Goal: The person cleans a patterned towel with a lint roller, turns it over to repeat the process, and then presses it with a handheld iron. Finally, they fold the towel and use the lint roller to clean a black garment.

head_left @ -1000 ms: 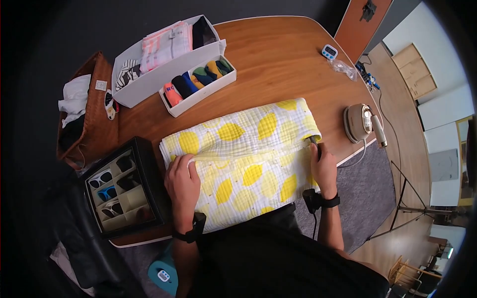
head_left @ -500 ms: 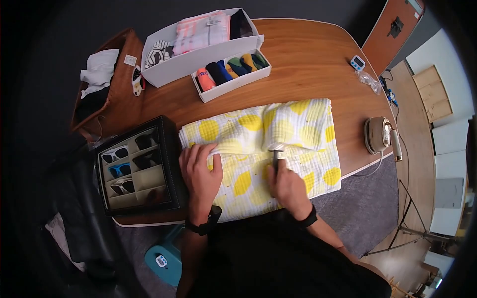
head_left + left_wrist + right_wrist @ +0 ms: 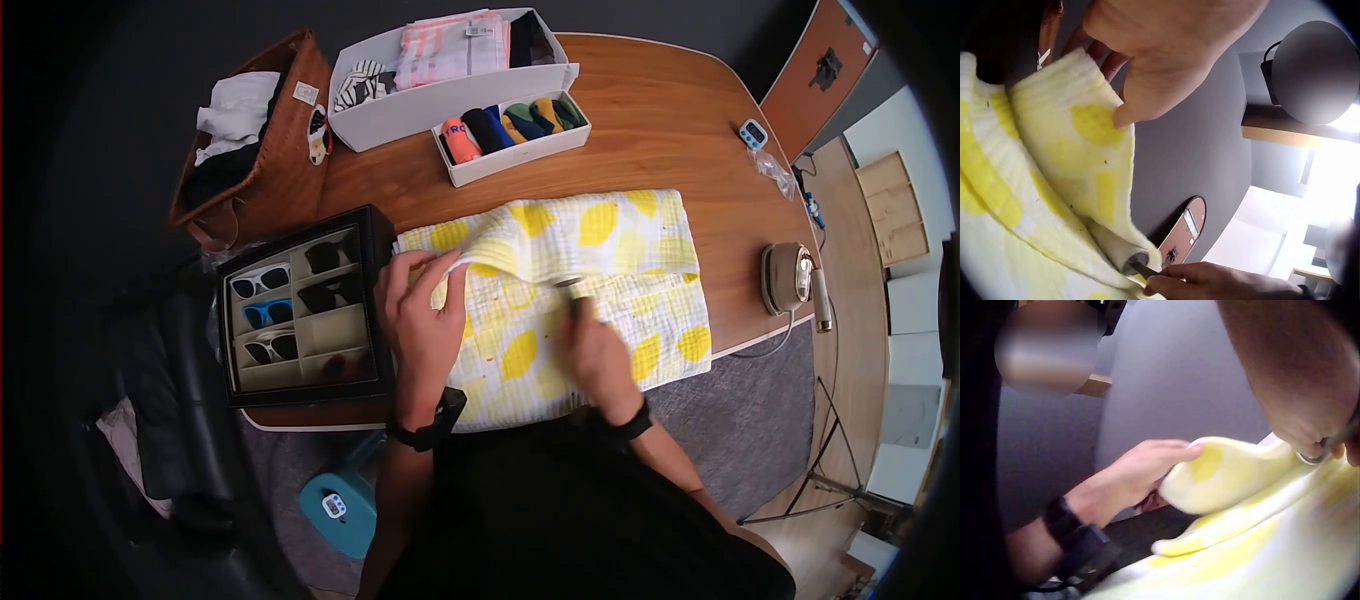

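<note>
A white muslin cloth [image 3: 640,335] with yellow lemon prints lies folded on the table. My left hand [image 3: 425,325] pinches the edge of its top layer at the left and holds it raised, with the thumb on the near side in the left wrist view. My right hand [image 3: 600,365], blurred, grips the dark handle of a lint roller [image 3: 1115,247]. The white roll lies along the cloth, under the lifted fold, and its grey end cap faces the right hand. Small dark specks dot the fabric.
Left of the cloth stands a black case [image 3: 300,388] of sunglasses. Behind are a brown basket [image 3: 290,130] with clothes, a white box [image 3: 450,108] of folded cloths and a smaller box [image 3: 520,155] of rolled socks. A garment steamer [image 3: 785,275] and a timer [image 3: 752,133] are at the right.
The right hand has moved leftward from the cloth's right side with the lint roller. The left hand has raised the top layer's edge. The head view has shifted, moving the scene up and right.
</note>
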